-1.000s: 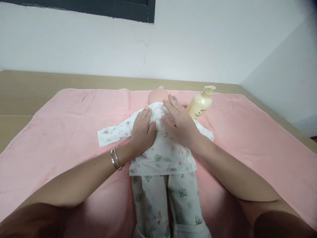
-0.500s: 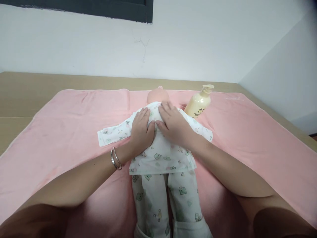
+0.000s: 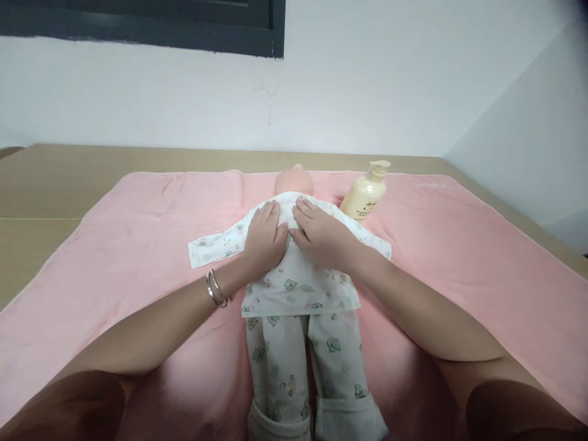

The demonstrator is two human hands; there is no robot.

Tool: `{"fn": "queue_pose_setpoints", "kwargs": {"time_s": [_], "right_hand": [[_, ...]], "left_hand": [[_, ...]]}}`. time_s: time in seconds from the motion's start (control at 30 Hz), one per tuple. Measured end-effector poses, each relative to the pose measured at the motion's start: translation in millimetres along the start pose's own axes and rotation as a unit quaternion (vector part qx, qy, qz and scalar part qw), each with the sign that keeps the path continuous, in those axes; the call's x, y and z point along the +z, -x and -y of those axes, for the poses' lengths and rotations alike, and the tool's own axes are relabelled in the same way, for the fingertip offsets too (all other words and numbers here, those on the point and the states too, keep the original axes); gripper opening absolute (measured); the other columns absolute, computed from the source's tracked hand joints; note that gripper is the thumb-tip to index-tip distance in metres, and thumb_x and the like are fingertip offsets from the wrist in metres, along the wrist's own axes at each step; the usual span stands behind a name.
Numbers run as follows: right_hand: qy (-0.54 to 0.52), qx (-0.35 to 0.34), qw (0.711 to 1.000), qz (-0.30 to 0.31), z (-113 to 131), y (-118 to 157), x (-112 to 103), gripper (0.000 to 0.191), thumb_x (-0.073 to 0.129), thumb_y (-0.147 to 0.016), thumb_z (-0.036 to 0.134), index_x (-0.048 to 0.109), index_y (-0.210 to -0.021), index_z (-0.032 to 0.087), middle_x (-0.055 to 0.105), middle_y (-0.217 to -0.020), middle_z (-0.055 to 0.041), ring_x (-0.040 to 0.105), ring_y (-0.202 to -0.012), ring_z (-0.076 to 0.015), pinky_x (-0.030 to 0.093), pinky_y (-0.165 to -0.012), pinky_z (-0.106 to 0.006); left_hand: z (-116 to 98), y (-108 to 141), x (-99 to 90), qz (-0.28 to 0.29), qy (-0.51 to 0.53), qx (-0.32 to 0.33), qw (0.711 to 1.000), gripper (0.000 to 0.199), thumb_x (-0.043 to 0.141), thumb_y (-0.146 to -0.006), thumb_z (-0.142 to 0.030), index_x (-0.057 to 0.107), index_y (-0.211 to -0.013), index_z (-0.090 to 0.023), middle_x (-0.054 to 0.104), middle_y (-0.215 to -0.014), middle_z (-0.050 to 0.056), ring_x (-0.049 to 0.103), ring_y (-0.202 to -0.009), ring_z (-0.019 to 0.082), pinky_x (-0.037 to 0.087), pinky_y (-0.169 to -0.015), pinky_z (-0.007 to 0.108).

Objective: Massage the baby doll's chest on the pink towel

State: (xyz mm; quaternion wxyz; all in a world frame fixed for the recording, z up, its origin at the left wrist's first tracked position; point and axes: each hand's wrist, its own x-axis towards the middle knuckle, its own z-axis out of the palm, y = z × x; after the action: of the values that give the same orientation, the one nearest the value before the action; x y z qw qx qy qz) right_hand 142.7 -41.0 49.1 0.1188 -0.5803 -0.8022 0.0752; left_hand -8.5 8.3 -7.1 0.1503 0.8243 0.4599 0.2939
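A baby doll's head (image 3: 294, 180) shows above a white printed shirt (image 3: 301, 294), its sleeves spread to both sides. Printed trousers (image 3: 287, 361) with turned-up cuffs extend toward me. On the upper part of the shirt my left hand (image 3: 266, 239) lies flat, fingers pointing away from me, two silvery bangles on the wrist. My right hand (image 3: 321, 233) rests flat beside it, its fingers angled inward near the collar. The thumbs nearly meet in the middle. Neither hand holds anything.
A pale yellow pump bottle (image 3: 365, 195) leans on the pink blanket (image 3: 459, 257), right of the doll's head. The blanket covers a wooden surface (image 3: 92, 168). Behind stands a white wall (image 3: 358, 92) with a dark frame (image 3: 206, 30) at upper left.
The view has shifted slightly. My right hand's fingers have drawn a little closer together and slightly down from the collar; my left hand remains in nearly the same place on the shirt.
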Motion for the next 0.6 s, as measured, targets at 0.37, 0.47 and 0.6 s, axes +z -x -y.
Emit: {"fn": "queue_pose_setpoints", "kwargs": {"time_s": [0.37, 0.47, 0.6], "right_hand": [[-0.114, 0.031, 0.98, -0.161, -47, 17, -88, 0.058, 0.039, -0.096, 0.041, 0.035, -0.15, 0.018, 0.033, -0.16, -0.0053, 0.026, -0.149, -0.0313, 0.029, -0.121, -0.056], [-0.086, 0.062, 0.966, -0.235, -71, 8, -90, 0.059, 0.039, -0.096, 0.044, 0.037, -0.149, 0.018, 0.03, -0.161, -0.0066, 0.015, -0.151, -0.0349, 0.024, -0.12, -0.061], [-0.081, 0.098, 0.952, -0.278, -90, 2, -89, 0.058, 0.034, -0.098, 0.044, 0.038, -0.147, 0.015, 0.046, -0.151, -0.0125, 0.034, -0.144, -0.0365, 0.034, -0.114, -0.061]], "left_hand": [[-26, -20, -22.7, 0.051, 0.056, -0.058, 0.995, 0.08, 0.048, -0.081, -0.021, 0.019, -0.155, -0.011, 0.015, -0.165, 0.011, 0.011, -0.154, 0.03, 0.012, -0.128, 0.052], [-61, -32, -32.8, 0.038, 0.104, -0.051, 0.992, 0.088, 0.056, -0.069, -0.011, 0.028, -0.153, -0.011, 0.019, -0.164, 0.01, 0.013, -0.153, 0.03, 0.014, -0.128, 0.046], [-102, -51, -22.5, 0.085, 0.336, -0.077, 0.935, 0.065, 0.055, -0.066, -0.007, 0.058, -0.131, -0.015, 0.048, -0.149, 0.011, 0.043, -0.14, 0.028, 0.036, -0.119, 0.046]]}}
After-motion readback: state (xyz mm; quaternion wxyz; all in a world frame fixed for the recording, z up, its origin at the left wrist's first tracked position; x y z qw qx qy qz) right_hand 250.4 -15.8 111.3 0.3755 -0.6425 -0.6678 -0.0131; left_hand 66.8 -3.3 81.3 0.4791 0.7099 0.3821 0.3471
